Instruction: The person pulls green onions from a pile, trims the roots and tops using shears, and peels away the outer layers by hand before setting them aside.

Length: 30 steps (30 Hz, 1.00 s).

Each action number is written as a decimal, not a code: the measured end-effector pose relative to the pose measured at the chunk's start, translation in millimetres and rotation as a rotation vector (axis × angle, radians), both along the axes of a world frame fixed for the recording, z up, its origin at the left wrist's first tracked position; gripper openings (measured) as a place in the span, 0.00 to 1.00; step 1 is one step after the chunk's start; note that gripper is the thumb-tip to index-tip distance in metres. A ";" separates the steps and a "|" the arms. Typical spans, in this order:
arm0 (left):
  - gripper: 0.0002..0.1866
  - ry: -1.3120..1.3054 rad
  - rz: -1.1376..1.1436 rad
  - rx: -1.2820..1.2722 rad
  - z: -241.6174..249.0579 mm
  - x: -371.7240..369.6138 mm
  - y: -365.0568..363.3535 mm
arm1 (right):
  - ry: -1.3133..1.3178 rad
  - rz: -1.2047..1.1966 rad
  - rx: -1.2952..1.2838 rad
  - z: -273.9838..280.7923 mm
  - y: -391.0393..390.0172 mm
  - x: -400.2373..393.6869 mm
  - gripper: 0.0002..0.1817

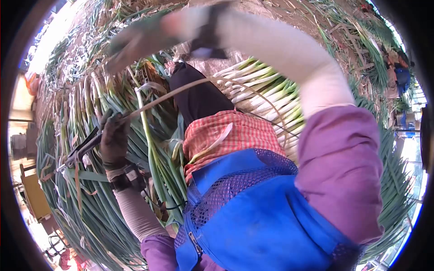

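Note:
My left hand (114,140), in a dark glove, is closed round a long tan strap (174,92). The strap arcs from it across my lap to the right. A dark tool with a metal-looking end (83,148) sticks out to the left of this hand; its kind is unclear. My right hand (138,43), gloved and blurred by motion, reaches across the top with fingers stretched to the left, over the leek-like stalks. Beside my left hand, long green onions (156,158) lie against my leg. A single pale stalk (212,147) rests on my red checked apron (253,128).
A row of trimmed white-stemmed green onions (262,92) lies on the ground beyond my leg. Large heaps of green leaves (104,217) spread at the left, with more leaves (391,180) at the right. Loose trimmings litter the soil (289,13) at the top.

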State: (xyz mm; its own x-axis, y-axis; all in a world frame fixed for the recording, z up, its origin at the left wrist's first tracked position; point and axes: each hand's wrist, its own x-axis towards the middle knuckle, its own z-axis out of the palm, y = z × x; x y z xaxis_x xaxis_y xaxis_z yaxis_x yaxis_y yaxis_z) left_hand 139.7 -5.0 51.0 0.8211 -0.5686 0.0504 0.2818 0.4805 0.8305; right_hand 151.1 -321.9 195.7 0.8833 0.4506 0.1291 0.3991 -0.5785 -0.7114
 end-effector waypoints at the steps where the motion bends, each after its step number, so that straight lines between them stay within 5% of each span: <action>1: 0.18 0.038 0.018 -0.046 2.8 -1.7 7.2 | 0.140 -0.095 -0.134 17.4 -36.8 -31.1 0.33; 7: 0.16 0.111 0.200 -0.104 -16.9 18.1 70.4 | 0.533 -0.393 -0.506 -104.3 -219.0 -195.4 0.21; 12: 0.15 0.106 0.215 -0.069 -24.9 18.2 100.7 | 0.711 0.039 -0.786 -226.3 -283.4 -351.1 0.14; 14: 0.17 0.105 0.227 -0.066 -27.6 13.3 105.7 | 0.660 0.159 -0.549 -250.3 -280.5 -391.7 0.21; 15: 0.18 0.098 0.254 -0.050 -25.5 8.3 104.0 | 0.804 0.007 -0.553 -250.0 -265.1 -399.2 0.23; 18: 0.21 0.081 0.245 0.006 -9.4 -3.9 102.3 | 0.961 -0.794 -0.613 -232.3 -201.4 -374.0 0.30; 20: 0.23 0.178 0.173 0.056 8.9 -7.9 104.1 | 0.640 -0.869 -0.431 -210.3 -183.9 -327.0 0.37; 22: 0.23 0.294 0.106 -0.098 20.8 -24.0 95.4 | 0.340 -0.779 -0.149 -159.0 -148.9 -260.9 0.28; 23: 0.22 -0.260 0.214 0.339 23.2 -39.8 80.4 | 0.198 -0.707 -0.097 -122.9 -118.8 -231.7 0.21; 25: 0.21 -0.383 0.098 0.571 14.2 -50.8 56.2 | 0.141 -0.427 0.251 -91.9 -71.4 -179.2 0.21; 27: 0.23 -0.340 -0.053 0.564 -0.9 -62.0 35.9 | 0.072 -0.234 0.258 -97.8 -16.7 -134.2 0.27; 29: 0.22 -0.946 0.059 0.850 -10.5 -75.9 4.2 | 0.054 -0.077 0.203 -94.5 38.6 -99.6 0.32; 30: 0.19 -0.991 0.026 0.860 -12.7 -79.2 -5.0 | 0.157 -0.060 0.133 -114.0 59.1 -82.0 0.33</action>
State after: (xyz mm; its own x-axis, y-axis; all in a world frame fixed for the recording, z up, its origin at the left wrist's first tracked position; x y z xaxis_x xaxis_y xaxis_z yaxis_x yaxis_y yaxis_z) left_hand 60.5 -10.0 38.3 0.6564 -0.7060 0.2659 -0.6222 -0.3073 0.7200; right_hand 69.1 -262.8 81.7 0.9220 0.3848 0.0426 0.2449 -0.4944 -0.8341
